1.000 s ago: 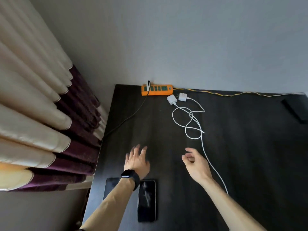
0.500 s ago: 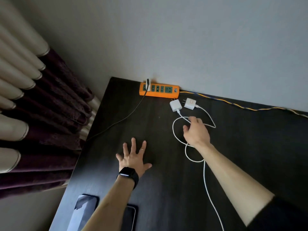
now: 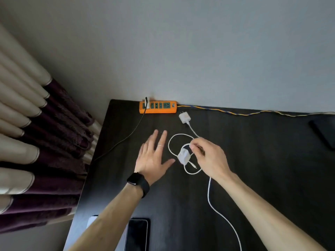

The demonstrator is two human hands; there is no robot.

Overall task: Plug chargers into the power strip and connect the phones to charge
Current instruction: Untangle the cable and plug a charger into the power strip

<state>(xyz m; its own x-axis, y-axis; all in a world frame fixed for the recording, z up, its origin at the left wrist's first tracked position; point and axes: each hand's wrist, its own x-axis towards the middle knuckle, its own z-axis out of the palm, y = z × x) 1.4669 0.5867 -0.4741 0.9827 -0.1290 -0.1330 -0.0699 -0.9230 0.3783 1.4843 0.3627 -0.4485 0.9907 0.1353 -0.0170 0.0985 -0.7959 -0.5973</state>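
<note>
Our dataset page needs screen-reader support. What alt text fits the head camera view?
A person's right hand holds a white charger with its looped cable over a dark table, the left hand open beside it. A second charger lies near an orange power strip at the wall; a phone lies at the near edge.

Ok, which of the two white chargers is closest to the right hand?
The near charger, just left of the right hand, which pinches white cable beside it. The other charger lies by the orange power strip.
</note>
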